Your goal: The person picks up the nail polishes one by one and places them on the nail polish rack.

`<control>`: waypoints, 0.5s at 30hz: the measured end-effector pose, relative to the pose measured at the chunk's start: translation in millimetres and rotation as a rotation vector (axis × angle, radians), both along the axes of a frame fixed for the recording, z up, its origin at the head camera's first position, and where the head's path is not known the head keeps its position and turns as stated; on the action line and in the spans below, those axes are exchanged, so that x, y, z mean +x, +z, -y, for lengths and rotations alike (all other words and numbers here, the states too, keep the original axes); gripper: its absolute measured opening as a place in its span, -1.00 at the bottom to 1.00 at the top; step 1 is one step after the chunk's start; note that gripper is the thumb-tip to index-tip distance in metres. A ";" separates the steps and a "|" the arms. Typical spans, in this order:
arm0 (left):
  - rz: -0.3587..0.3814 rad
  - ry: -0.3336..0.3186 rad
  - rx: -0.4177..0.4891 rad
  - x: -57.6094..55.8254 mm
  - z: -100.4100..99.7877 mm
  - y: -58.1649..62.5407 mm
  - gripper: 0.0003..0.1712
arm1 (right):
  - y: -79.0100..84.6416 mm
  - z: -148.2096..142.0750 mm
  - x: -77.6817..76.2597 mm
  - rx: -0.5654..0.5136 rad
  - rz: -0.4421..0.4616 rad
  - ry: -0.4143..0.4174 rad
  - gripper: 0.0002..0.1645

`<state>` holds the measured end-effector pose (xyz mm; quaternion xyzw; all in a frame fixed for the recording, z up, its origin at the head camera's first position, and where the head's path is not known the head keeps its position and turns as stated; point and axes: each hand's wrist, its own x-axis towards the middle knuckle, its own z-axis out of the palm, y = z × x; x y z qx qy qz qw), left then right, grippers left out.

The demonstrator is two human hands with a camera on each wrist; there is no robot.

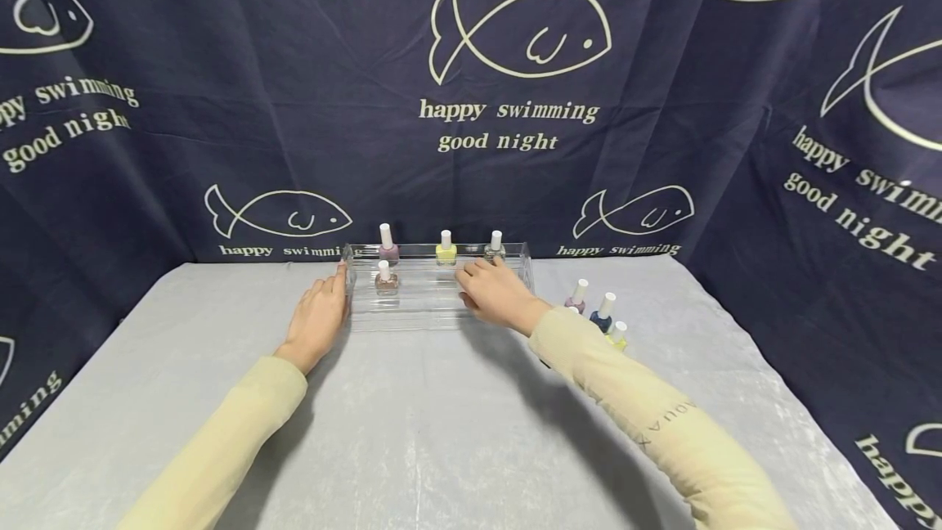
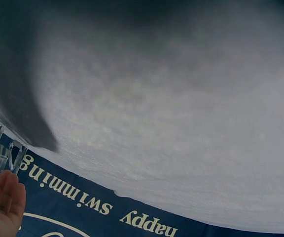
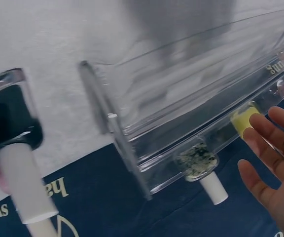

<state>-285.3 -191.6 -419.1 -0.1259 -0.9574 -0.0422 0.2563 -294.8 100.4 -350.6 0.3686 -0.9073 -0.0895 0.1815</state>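
A clear stepped display rack [image 1: 423, 305] stands at the back of the table. Along its top step are a mauve nail polish bottle [image 1: 388, 253], a yellow one [image 1: 446, 254] and a speckled one [image 3: 198, 160], all with white caps. One step lower on the left sits a copper glitter bottle [image 1: 386, 285]. My left hand [image 1: 316, 317] rests against the rack's left end, fingers extended. Over the rack's right half reaches my right hand [image 1: 496, 293]; in the right wrist view its fingers are spread and loosely bent, holding nothing, close to the yellow and speckled bottles.
Several more polish bottles stand on the table right of the rack, among them a mauve one [image 1: 577, 301], a dark blue one [image 1: 602, 321] and a yellow one [image 1: 618, 340] beside my right sleeve. A navy fish-print cloth [image 1: 515, 186] hangs behind the rack.
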 end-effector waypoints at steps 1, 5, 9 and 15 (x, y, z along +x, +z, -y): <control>0.001 0.001 -0.001 0.1 0.0 -0.1 -0.33 | -0.7 -2.2 0.5 -0.002 0.007 -0.005 -0.81; 0.005 0.001 -0.002 0.7 0.1 -0.2 -0.32 | -3.0 -11.2 2.0 -0.012 0.021 -0.020 -0.83; 0.012 -0.001 0.003 1.0 0.1 0.0 -0.32 | -4.1 -20.5 3.6 -0.039 0.005 -0.019 -0.84; 0.023 -0.005 0.012 0.8 0.7 0.5 -0.32 | -4.1 -34.3 5.1 -0.073 0.024 -0.035 -0.83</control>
